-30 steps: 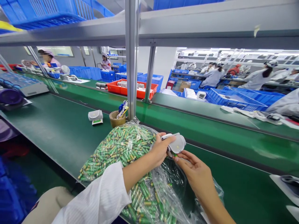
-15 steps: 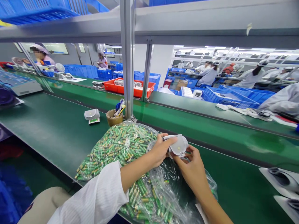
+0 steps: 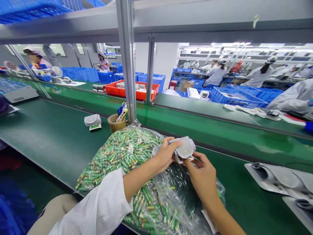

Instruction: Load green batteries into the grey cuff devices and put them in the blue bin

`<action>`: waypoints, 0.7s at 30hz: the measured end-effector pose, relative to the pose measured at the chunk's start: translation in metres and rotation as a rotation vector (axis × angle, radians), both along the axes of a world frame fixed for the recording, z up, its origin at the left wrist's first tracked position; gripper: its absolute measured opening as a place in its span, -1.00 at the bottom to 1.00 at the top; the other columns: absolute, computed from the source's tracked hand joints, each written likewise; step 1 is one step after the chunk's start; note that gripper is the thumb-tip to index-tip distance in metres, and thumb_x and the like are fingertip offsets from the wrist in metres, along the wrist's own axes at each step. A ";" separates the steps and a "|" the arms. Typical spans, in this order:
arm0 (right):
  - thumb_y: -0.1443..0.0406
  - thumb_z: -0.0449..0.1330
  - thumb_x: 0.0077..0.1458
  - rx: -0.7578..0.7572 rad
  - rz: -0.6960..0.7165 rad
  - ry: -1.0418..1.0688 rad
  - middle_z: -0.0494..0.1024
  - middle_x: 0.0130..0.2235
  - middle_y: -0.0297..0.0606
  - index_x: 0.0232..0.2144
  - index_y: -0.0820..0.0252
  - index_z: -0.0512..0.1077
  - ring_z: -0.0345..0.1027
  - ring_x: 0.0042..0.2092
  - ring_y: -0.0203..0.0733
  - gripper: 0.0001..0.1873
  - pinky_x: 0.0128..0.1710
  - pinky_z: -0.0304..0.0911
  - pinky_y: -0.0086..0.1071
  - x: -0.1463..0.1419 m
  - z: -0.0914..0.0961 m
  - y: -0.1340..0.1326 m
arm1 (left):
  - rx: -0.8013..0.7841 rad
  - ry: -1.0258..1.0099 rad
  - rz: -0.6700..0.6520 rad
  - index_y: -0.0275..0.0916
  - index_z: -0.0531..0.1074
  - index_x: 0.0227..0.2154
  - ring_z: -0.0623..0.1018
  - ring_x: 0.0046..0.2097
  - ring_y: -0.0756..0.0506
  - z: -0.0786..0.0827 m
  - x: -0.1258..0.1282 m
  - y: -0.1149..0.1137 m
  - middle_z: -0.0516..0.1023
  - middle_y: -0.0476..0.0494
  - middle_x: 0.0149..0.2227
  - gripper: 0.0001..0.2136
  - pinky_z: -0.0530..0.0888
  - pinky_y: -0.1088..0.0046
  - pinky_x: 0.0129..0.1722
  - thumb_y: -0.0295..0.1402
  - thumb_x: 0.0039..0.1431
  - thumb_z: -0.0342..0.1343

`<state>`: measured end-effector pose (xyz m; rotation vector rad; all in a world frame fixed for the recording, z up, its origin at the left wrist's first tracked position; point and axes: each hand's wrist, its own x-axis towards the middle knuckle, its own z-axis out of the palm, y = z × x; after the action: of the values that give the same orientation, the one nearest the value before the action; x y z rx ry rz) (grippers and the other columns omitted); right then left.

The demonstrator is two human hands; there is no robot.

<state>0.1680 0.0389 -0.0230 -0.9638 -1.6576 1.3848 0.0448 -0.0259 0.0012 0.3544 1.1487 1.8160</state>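
A wrist blood pressure monitor with a rolled grey cuff (image 3: 186, 148) is held up over the front of the bench. My left hand (image 3: 166, 156) grips it from the left, thumb on top of the cuff. At its lower right edge, my right hand (image 3: 201, 173) has thumb and fingers closed on the white body; what lies under those fingertips is partly hidden. Beneath both forearms lies a big clear plastic bag (image 3: 161, 182) full of green batteries (image 3: 127, 147).
Another cuffed unit (image 3: 93, 120) sits left, by a tape roll (image 3: 116, 123) holding pens. More cuffed units (image 3: 281, 178) lie at right. A metal post (image 3: 127, 62) rises behind the bag. Beyond are a red tray (image 3: 146, 93), blue crates (image 3: 242, 96) and several co-workers.
The monitor has tilted slightly in my hands, and my right fingers have shifted under its lower edge. The units at right have come further left into view. The camera view has turned slightly right.
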 end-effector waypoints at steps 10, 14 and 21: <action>-0.02 0.35 0.06 0.349 -0.037 0.027 0.61 -0.07 -0.09 -0.32 0.14 0.58 0.51 -0.13 -0.06 -0.64 -0.11 0.45 -0.18 0.002 0.000 -0.007 | -0.023 -0.005 0.092 -0.08 0.20 -0.03 0.53 -0.26 -0.08 -0.004 0.001 0.003 0.50 -0.06 -0.21 -0.35 0.42 0.50 -0.44 -0.02 -0.09 0.42; -0.02 0.36 0.00 0.290 -0.036 -0.034 0.63 -0.21 -0.18 -0.36 0.13 0.60 0.43 -0.29 -0.14 -0.65 -0.16 0.39 -0.19 0.001 -0.001 -0.007 | -0.021 0.004 0.080 -0.08 0.18 -0.03 0.52 -0.28 -0.08 -0.004 0.000 0.003 0.49 -0.05 -0.21 -0.34 0.41 0.50 -0.46 -0.01 -0.09 0.42; -0.03 0.54 -0.29 -0.209 -0.043 0.202 0.57 -0.39 -0.32 -0.36 0.17 0.53 0.32 -0.47 -0.31 -0.46 -0.46 0.26 -0.39 -0.004 0.002 -0.003 | -0.016 0.006 0.104 -0.07 0.19 -0.02 0.54 -0.23 -0.08 -0.010 0.002 0.005 0.49 -0.07 -0.15 -0.33 0.42 0.50 -0.41 -0.01 -0.07 0.45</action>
<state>0.1636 0.0363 -0.0208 -0.9360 -1.3561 1.5938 0.0466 -0.0210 -0.0083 0.2960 1.2053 1.8956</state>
